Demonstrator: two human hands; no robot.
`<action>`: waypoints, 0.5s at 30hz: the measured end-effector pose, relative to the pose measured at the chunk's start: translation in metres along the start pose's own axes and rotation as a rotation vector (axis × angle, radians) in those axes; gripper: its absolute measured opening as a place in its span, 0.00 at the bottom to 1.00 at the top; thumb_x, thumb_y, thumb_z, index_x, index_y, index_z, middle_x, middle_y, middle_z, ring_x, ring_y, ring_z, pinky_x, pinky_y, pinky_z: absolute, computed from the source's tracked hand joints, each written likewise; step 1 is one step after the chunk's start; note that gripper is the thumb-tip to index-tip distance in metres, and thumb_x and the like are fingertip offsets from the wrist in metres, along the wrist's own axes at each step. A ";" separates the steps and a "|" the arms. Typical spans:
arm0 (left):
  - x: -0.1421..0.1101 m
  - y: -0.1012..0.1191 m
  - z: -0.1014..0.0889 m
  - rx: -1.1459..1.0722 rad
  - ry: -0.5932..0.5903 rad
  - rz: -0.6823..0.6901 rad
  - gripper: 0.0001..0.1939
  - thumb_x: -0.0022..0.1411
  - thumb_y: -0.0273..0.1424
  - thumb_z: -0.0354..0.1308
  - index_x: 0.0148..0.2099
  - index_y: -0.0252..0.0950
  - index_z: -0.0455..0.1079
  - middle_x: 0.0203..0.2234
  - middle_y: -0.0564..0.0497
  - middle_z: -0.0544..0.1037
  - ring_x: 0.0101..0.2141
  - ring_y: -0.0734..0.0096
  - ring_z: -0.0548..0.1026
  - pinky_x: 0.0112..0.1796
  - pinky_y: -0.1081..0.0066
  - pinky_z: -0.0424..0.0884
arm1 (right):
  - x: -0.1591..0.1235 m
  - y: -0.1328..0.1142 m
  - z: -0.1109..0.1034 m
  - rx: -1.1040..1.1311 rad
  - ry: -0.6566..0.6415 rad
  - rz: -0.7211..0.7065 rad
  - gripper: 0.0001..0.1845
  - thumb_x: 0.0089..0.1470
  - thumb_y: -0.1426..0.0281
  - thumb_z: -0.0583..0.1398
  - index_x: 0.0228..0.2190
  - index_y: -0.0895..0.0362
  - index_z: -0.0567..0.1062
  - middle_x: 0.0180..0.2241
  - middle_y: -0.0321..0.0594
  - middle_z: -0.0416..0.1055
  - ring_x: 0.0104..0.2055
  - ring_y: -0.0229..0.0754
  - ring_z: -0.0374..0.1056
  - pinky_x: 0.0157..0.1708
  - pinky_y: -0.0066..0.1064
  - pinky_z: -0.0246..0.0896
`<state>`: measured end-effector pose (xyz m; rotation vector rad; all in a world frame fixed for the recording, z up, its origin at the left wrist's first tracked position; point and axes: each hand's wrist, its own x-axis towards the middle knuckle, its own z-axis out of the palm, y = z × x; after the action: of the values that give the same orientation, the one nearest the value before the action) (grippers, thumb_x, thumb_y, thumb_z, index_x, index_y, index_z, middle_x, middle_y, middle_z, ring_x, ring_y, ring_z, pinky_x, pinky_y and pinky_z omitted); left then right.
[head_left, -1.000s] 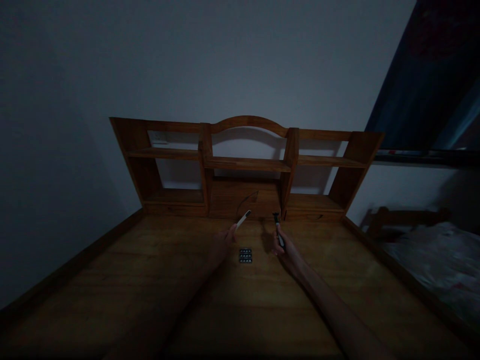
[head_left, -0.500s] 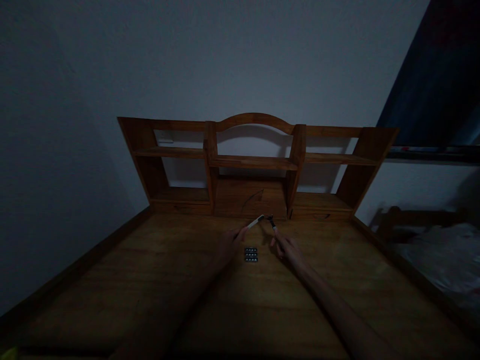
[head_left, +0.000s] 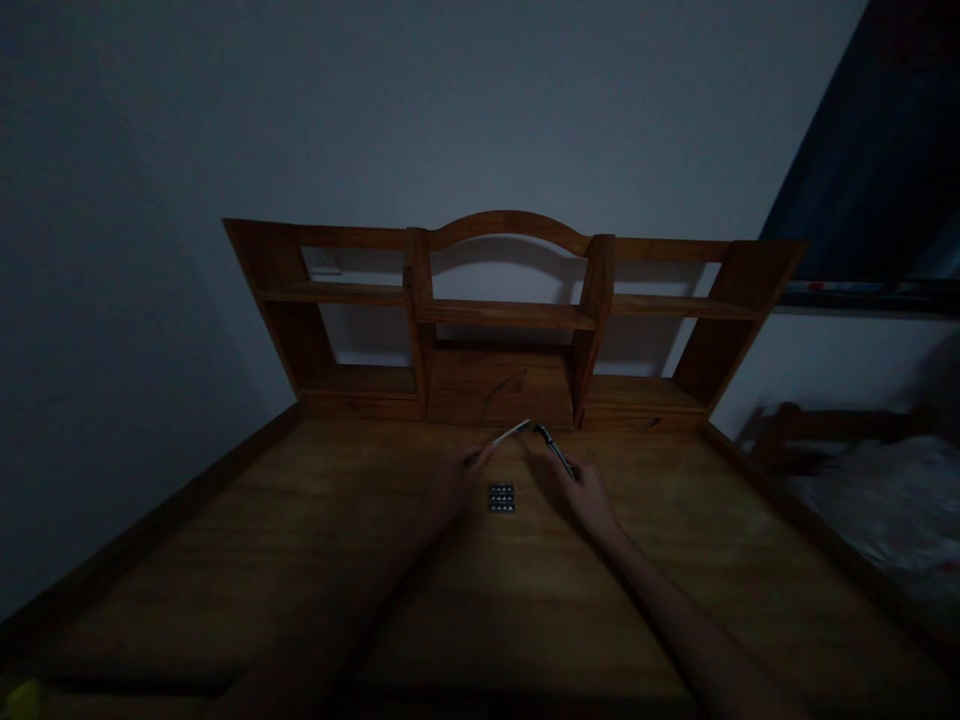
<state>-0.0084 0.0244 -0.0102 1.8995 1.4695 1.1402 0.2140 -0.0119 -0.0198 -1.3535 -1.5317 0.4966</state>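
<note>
The room is dim. My left hand is closed round a thin pale stick-like tool that points up and to the right. My right hand is closed round a dark slim tool with a bent head that points up and to the left. The two tips almost meet above the wooden desk, just in front of the hutch. Between my hands a small dark tray with rows of small pieces lies flat on the desk.
A wooden hutch with open shelves stands at the back of the desk against a pale wall. Raised rims run along both desk sides. To the right is a bed with light bedding and a dark curtain.
Both hands have brought the two tools together: one second ago their tips were apart, now they nearly touch. The view has shifted slightly.
</note>
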 end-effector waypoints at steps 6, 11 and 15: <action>-0.002 0.000 -0.001 0.024 0.003 0.066 0.24 0.59 0.51 0.48 0.36 0.39 0.77 0.29 0.50 0.79 0.29 0.67 0.74 0.31 0.71 0.65 | -0.001 -0.004 -0.001 0.014 0.002 -0.007 0.25 0.56 0.53 0.52 0.33 0.62 0.77 0.24 0.39 0.71 0.26 0.40 0.63 0.25 0.28 0.53; -0.001 -0.002 0.000 0.004 -0.005 0.043 0.24 0.59 0.51 0.48 0.37 0.39 0.77 0.31 0.50 0.80 0.31 0.67 0.75 0.33 0.71 0.66 | -0.002 -0.002 -0.001 -0.013 0.003 -0.035 0.24 0.57 0.54 0.52 0.32 0.61 0.77 0.23 0.37 0.70 0.23 0.39 0.61 0.23 0.27 0.51; 0.000 -0.006 0.002 -0.017 -0.001 0.048 0.25 0.58 0.51 0.49 0.38 0.38 0.77 0.31 0.49 0.80 0.31 0.66 0.75 0.33 0.71 0.66 | -0.002 -0.001 -0.001 -0.026 0.005 -0.055 0.23 0.56 0.54 0.53 0.33 0.60 0.77 0.24 0.38 0.71 0.24 0.39 0.62 0.24 0.27 0.52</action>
<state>-0.0096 0.0266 -0.0158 1.9328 1.4167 1.1691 0.2144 -0.0143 -0.0194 -1.3278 -1.5714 0.4406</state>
